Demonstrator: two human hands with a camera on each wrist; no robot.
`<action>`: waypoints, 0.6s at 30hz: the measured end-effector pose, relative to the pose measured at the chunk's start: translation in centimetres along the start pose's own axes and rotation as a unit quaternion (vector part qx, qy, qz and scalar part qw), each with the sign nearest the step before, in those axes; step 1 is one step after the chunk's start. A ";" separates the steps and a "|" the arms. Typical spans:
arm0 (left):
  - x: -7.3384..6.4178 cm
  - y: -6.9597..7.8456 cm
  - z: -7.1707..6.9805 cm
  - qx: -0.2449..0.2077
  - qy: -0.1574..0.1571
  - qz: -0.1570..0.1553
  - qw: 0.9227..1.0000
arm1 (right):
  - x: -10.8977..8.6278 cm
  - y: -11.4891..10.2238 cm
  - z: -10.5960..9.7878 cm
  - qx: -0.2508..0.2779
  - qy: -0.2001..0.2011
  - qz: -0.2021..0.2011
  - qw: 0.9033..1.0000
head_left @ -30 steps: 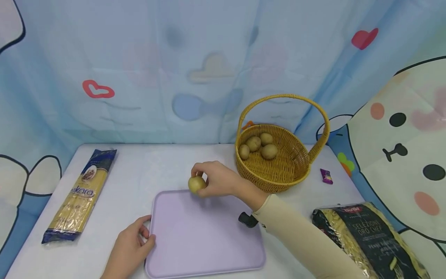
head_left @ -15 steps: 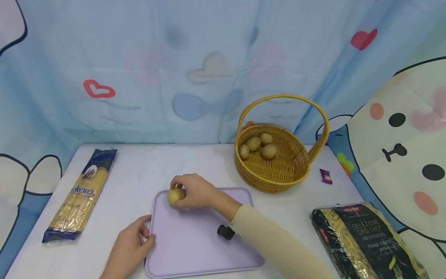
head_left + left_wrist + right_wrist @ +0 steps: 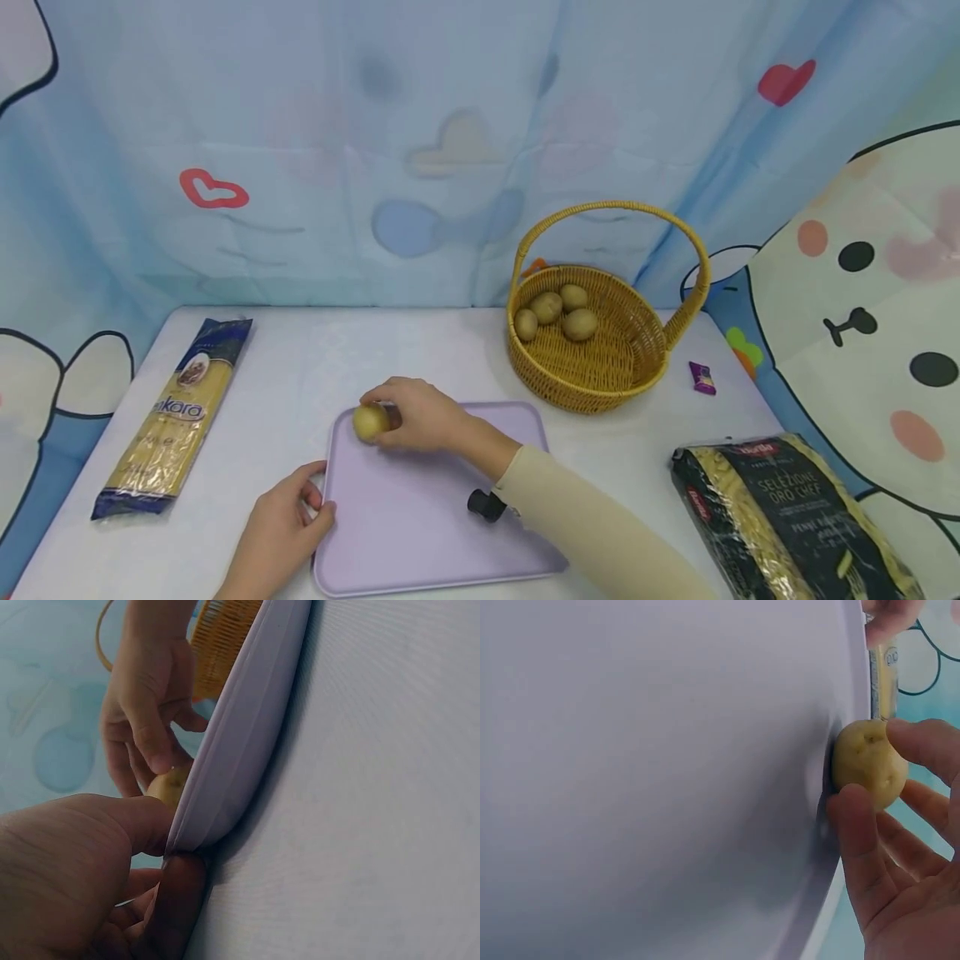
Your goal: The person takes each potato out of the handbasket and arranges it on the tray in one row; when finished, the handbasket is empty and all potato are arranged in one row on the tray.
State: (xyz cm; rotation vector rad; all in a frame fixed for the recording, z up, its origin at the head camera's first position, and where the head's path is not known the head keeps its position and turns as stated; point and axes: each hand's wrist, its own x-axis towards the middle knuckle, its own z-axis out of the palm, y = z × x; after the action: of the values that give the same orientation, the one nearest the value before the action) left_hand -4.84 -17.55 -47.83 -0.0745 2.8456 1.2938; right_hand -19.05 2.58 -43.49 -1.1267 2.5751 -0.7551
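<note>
Yellow potato [image 3: 369, 423] in the right hand [image 3: 427, 416], lilac tray [image 3: 431, 517] in the pinch of the left hand [image 3: 281, 518]

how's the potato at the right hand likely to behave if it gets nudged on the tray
The potato would probably roll, given its rounded shape. The tray's raised rim may check it, since it sits near a corner. It is likely firm: no squashing shows where the right hand touches it.

Place: screened-off nook, room type unclear
Table [image 3: 300, 358]: white-topped
Curtain [image 3: 315, 92]: blue, cartoon-printed, behind and beside table
</note>
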 end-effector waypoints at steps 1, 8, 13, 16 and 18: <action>0.0 0.0 0.0 0.000 0.002 0.003 1.000 | -0.1 0.0 -0.1 0.000 -0.001 0.002 1.000; 0.1 -0.2 0.3 0.001 0.011 0.012 1.000 | -1.1 0.8 -2.5 0.026 -0.032 -0.001 0.999; 0.1 0.0 0.3 0.000 0.008 0.012 1.000 | -2.5 2.2 -6.3 0.039 -0.031 -0.021 0.999; 0.0 0.2 0.1 0.007 0.001 0.000 1.000 | -3.5 3.2 -8.9 0.032 -0.008 -0.027 0.999; 0.0 0.2 0.0 0.011 -0.007 -0.011 1.000 | -4.2 3.8 -10.6 0.033 0.012 -0.023 0.999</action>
State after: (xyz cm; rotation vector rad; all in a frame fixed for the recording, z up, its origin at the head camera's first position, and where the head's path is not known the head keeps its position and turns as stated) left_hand -4.84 -17.44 -47.65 -0.0951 2.8381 1.2528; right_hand -22.79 11.72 -36.64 -1.1669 2.5317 -0.8642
